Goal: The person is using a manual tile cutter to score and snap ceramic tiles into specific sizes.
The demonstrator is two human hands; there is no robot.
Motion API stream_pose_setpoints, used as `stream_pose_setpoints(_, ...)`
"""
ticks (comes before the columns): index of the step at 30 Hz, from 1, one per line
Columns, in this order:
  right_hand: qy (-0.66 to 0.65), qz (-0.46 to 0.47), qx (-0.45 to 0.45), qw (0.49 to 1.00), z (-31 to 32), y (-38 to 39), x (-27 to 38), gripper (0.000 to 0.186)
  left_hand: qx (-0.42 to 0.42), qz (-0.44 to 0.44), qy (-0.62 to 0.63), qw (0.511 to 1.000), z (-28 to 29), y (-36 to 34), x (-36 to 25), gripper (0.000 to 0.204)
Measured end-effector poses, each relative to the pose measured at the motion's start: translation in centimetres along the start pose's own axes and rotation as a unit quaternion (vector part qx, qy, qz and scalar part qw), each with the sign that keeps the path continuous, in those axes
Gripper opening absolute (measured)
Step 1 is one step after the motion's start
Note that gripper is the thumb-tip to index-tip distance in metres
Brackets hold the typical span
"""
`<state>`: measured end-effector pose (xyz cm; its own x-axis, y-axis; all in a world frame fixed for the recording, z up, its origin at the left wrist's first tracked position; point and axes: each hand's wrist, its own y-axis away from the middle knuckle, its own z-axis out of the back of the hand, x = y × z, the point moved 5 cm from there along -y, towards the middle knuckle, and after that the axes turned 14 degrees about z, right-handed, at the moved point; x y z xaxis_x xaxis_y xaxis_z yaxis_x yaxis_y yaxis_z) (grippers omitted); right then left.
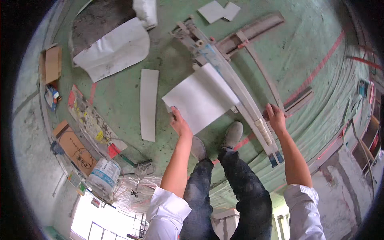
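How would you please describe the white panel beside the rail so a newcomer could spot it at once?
On the green floor, a long rail runs diagonally. Along its left side is the broad white panel. Unlike the narrow white strip farther left, it has the left hand at its edge.

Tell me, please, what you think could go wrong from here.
The white panel could slip or tip, as the left hand holds it near one edge; the left shoe appears close to its near corner. The right hand, curled at the end of the slim bar, might get pinched if that bar swung against the long rail.
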<state>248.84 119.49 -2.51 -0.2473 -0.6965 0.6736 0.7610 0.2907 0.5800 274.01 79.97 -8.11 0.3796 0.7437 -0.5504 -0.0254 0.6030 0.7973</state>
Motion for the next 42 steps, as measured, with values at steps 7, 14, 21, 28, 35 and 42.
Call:
stream_pose_setpoints(7,0.073,0.026,-0.001,0.997,7.2,-1.9,-4.2,0.047,0.104,0.065,0.088,0.989,-7.9,-0.1,4.4,0.071)
stream_pose_setpoints(14,0.031,0.08,-0.029,0.996,8.6,-2.8,-5.4,0.036,0.178,0.042,0.07,0.981,-8.0,-5.2,5.3,0.075)
stream_pose_setpoints(21,0.029,0.119,-0.168,0.978,11.0,-0.4,-9.2,0.031,0.194,0.012,-0.094,0.976,-9.9,-5.5,4.8,0.072)
stream_pose_setpoints(28,0.118,0.129,-0.313,0.934,10.3,8.4,-15.0,0.022,0.261,0.106,-0.174,0.944,-8.0,-5.6,4.2,0.07)
stream_pose_setpoints(35,0.092,0.026,-0.343,0.935,8.9,11.0,-19.0,0.036,0.058,-0.321,-0.4,0.856,-2.0,-6.9,-9.9,0.04)
stream_pose_setpoints(42,0.14,0.098,-0.297,0.939,10.9,8.3,-18.0,0.053,0.204,-0.606,-0.392,0.662,-25.9,12.9,-28.3,0.032)
